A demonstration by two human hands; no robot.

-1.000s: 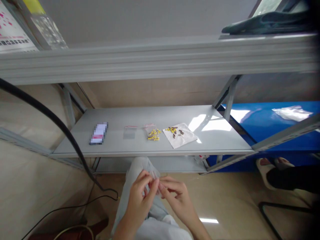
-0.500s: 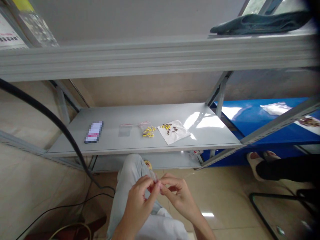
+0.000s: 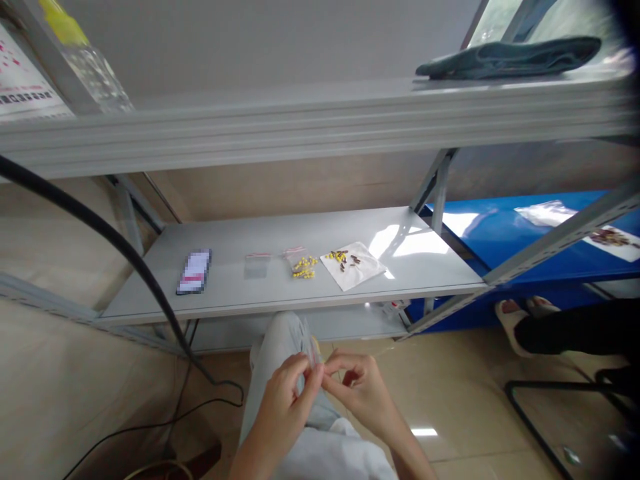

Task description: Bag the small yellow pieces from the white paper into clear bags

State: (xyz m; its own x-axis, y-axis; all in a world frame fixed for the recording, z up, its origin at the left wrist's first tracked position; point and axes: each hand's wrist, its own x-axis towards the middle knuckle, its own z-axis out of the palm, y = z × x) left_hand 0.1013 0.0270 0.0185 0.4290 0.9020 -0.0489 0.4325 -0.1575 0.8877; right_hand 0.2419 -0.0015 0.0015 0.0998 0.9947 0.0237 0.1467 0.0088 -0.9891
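Above my lap, my left hand (image 3: 290,390) pinches a small clear zip bag (image 3: 311,348) with a reddish strip near its top. My right hand (image 3: 359,392) meets it fingertip to fingertip, thumb and forefinger closed at the bag's edge. The fingers cover much of the bag, and its contents cannot be made out. On the grey shelf ahead lie a flat zip bag (image 3: 257,267), a zip bag with yellow pieces (image 3: 304,268) and a white cloth or paper sheet (image 3: 357,275). Several yellow and brown pieces (image 3: 338,256) rest on that sheet.
A phone (image 3: 195,271) lies on the shelf's left. An upper shelf edge (image 3: 280,127) crosses above, holding a bottle (image 3: 95,70) and folded cloth (image 3: 510,59). A black cable (image 3: 125,247) hangs at left. Another person's feet (image 3: 515,327) are right, below a blue table (image 3: 490,233).
The view has shifted slightly, so the shelf items sit a little lower and further right. More of the clear bag now sticks up above my fingers. Both hands stay together.
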